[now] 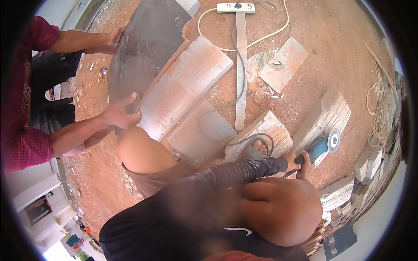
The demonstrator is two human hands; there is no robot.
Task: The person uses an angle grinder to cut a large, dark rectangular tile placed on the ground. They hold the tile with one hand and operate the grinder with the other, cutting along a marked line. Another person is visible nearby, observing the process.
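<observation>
Off to my right, both hands are on a teal and black angle grinder (319,148) with a round disc (334,140) at its far end. My left hand (290,161), at the end of a dark sleeve, is closed at the grinder's rear. Closed round its black body is my right hand (306,165). The disc is over a pale, scored slab (324,122); I cannot tell whether they touch. A second scored slab (265,130) lies left of it, beside my sandalled foot. On the left, another person's hands (123,114) hold a large dark curved panel (146,48).
A white power strip (224,8) with cables sits at the top of a long narrow strip (240,87). Flat tiles (201,130) and a crumpled plastic sheet (266,63) lie on the reddish dirt. A long pale board (187,82) adjoins the dark panel. Rope (376,108) and blocks (370,163) line the right.
</observation>
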